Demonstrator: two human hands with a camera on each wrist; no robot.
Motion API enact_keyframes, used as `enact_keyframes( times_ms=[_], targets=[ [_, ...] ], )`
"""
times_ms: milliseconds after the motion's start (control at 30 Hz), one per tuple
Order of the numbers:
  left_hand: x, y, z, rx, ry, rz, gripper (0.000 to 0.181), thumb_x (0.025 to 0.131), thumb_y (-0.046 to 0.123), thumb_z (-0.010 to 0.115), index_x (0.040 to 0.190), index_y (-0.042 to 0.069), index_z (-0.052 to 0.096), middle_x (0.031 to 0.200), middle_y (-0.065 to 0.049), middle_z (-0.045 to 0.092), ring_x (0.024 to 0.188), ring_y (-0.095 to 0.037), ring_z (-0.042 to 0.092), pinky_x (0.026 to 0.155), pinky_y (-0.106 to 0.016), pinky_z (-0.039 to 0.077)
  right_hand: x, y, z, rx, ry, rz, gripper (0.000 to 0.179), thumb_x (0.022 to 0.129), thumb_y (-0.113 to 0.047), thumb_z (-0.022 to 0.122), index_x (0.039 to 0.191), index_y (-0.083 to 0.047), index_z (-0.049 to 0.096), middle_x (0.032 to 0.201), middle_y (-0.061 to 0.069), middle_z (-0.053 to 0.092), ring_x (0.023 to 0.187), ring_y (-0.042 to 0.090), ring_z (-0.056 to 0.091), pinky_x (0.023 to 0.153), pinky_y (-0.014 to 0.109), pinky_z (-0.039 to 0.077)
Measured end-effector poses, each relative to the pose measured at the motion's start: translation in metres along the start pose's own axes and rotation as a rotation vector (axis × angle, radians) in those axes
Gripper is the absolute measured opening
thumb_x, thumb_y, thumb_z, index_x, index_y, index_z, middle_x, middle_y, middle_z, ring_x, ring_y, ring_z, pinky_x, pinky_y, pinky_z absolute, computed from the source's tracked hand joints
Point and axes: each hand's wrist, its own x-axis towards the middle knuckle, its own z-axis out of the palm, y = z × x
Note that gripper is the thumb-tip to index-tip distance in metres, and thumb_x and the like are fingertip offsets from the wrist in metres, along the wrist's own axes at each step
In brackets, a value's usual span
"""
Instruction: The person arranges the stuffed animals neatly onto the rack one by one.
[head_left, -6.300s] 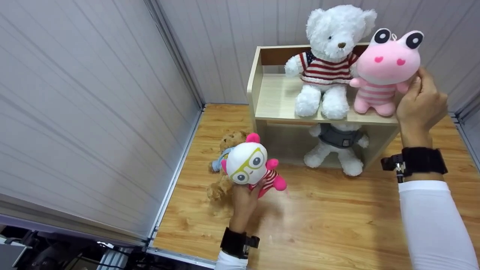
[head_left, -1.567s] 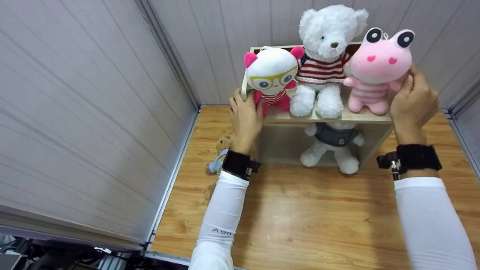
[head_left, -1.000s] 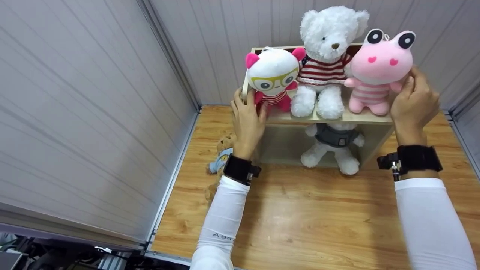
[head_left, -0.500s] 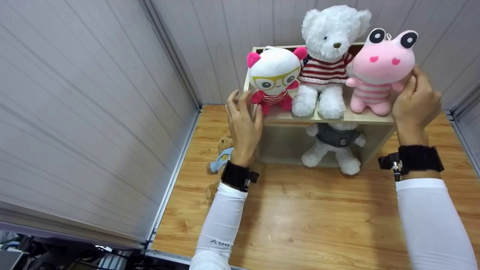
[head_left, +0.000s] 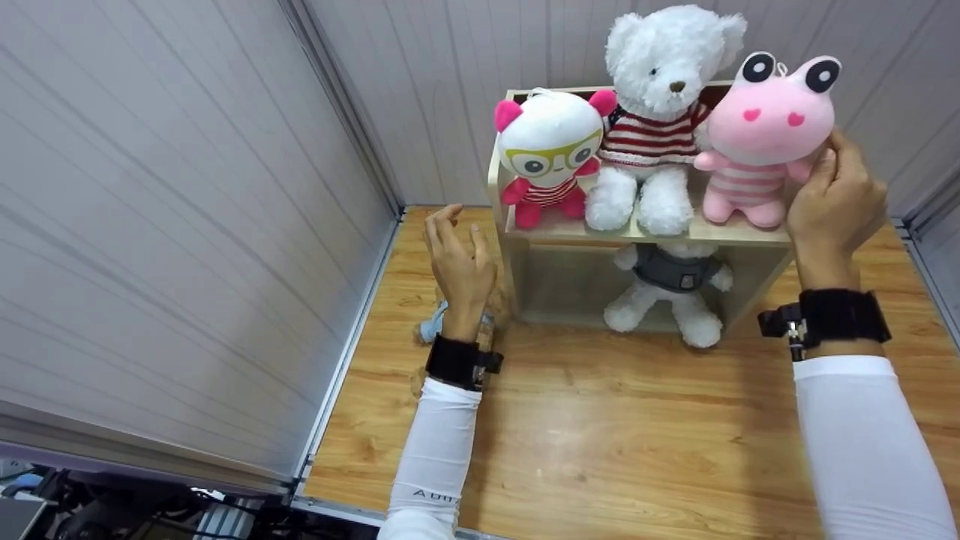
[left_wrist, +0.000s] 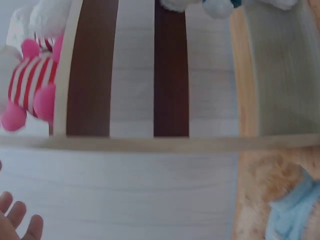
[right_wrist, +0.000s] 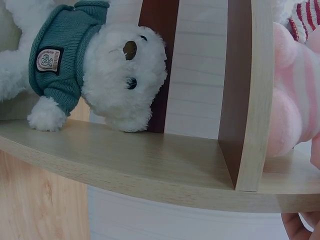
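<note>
My left hand [head_left: 463, 274], fingers loosely spread and holding nothing, hovers left of the small wooden shelf [head_left: 504, 277]. Its fingertips also show at the lower left of the left wrist view. A panda plush with yellow glasses [head_left: 551, 161] sits on the shelf top's left end. Beside it in the middle is a white teddy bear in a striped sweater [head_left: 652, 139]. On the right end sits a pink frog plush [head_left: 769, 127]. My right hand [head_left: 840, 199] grips this plush at its side, thumb near its arm; some of the fingers are hidden.
A white bear in a dark sweater [head_left: 673, 274] sits in the lower compartment, its head upright under the top board in the right wrist view. A brown bear in light blue [left_wrist: 295, 205] lies on the wooden floor [head_left: 600, 435], left of the shelf. Grey walls stand behind and left.
My left hand carried the panda plush from above the floor to the shelf's left end, let go, and drew back leftward and down. My right hand stays at the pink frog plush.
</note>
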Motion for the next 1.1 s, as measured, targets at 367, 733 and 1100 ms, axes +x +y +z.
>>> enact_keyframes(
  times_ms=[367,733,1100],
  targets=[
    [-0.004,-0.047,-0.025,0.25,-0.376,-0.289,0.031,0.103,0.016,0.053,0.134,0.013,0.054,0.118,-0.01,0.062,0.104,-0.028,0.059,0.081,-0.044,0.05,-0.001,0.0,0.0,0.002,0.008,-0.012,0.038,0.105,-0.044,0.045,0.132,-0.03,0.067,0.126,0.001,0.074,0.091,0.029,0.073,0.064,0.016,0.025],
    [-0.03,-0.088,-0.035,0.469,-0.71,-0.443,0.039,0.106,0.014,0.05,0.145,0.014,0.048,0.131,-0.019,0.06,0.119,-0.042,0.06,0.091,-0.056,0.051,0.001,0.0,-0.001,-0.005,-0.005,0.005,0.037,0.106,-0.044,0.044,0.133,-0.032,0.066,0.129,-0.002,0.072,0.105,0.033,0.073,0.068,0.014,0.026],
    [-0.071,-0.127,-0.028,0.488,-0.738,-0.593,0.076,0.095,0.027,0.072,0.156,0.01,0.029,0.149,-0.029,0.046,0.135,-0.049,0.047,0.105,-0.063,0.043,0.001,0.001,0.0,-0.012,0.007,0.007,0.038,0.106,-0.046,0.044,0.133,-0.032,0.067,0.127,-0.001,0.073,0.072,-0.003,0.053,0.064,0.012,0.027]
  ],
)
